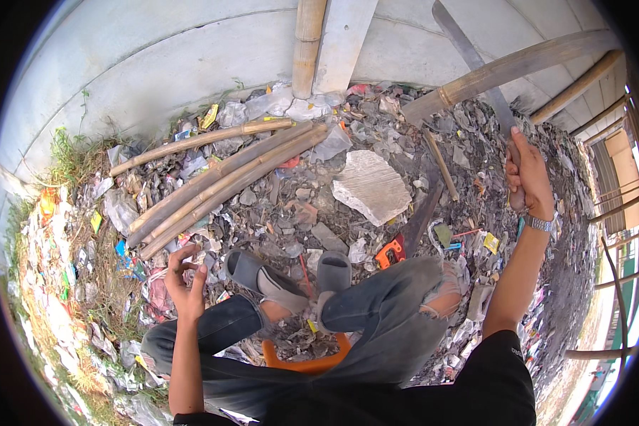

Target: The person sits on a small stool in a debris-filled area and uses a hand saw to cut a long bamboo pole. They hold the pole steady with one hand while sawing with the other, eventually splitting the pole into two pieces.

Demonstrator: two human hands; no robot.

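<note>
My right hand is closed around the handle of a machete, its long blade pointing up and away from me. In the picture the blade crosses a thick bamboo pole at the upper right; whether they touch I cannot tell. My left hand is raised over my left knee with fingers loosely bent and apart, holding nothing. Just beyond it several long split bamboo pieces lie side by side on the ground. A hand saw with an orange handle lies near my right knee.
A flat, rough concrete chunk lies in front of my feet, with a thin bamboo stick to its right. Litter and rubble cover the ground. A pale wall with an upright bamboo post stands beyond. I sit on an orange stool.
</note>
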